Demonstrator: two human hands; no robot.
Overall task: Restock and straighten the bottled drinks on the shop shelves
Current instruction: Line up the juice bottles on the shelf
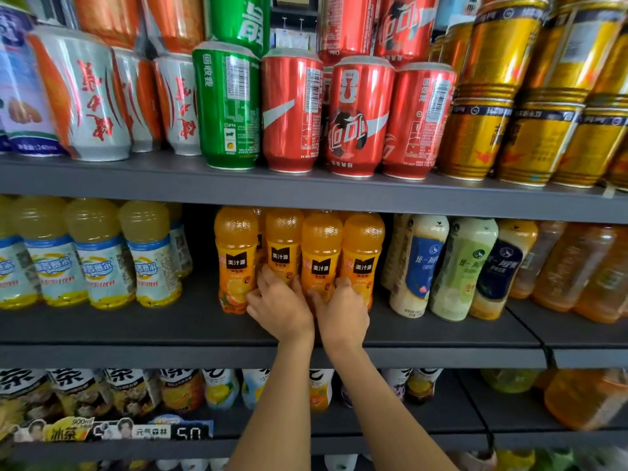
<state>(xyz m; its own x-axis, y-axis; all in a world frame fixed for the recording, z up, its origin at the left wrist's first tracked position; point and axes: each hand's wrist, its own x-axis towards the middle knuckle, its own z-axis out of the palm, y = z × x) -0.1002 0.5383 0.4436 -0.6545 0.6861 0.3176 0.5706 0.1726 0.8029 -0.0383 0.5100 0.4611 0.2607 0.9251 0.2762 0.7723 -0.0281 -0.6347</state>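
Note:
Several orange juice bottles with black-and-yellow labels stand in a row on the middle shelf. My left hand curls its fingers round the base of the second orange bottle, touching the leftmost orange bottle too. My right hand holds the lower part of the third orange bottle, with its thumb against the fourth orange bottle. Both hands hide the bottles' bases.
Yellow drinks with blue-white labels stand at the left, milk tea bottles and amber tea bottles at the right. Cans fill the shelf above. More bottles line the shelf below. A gap lies between the yellow and orange bottles.

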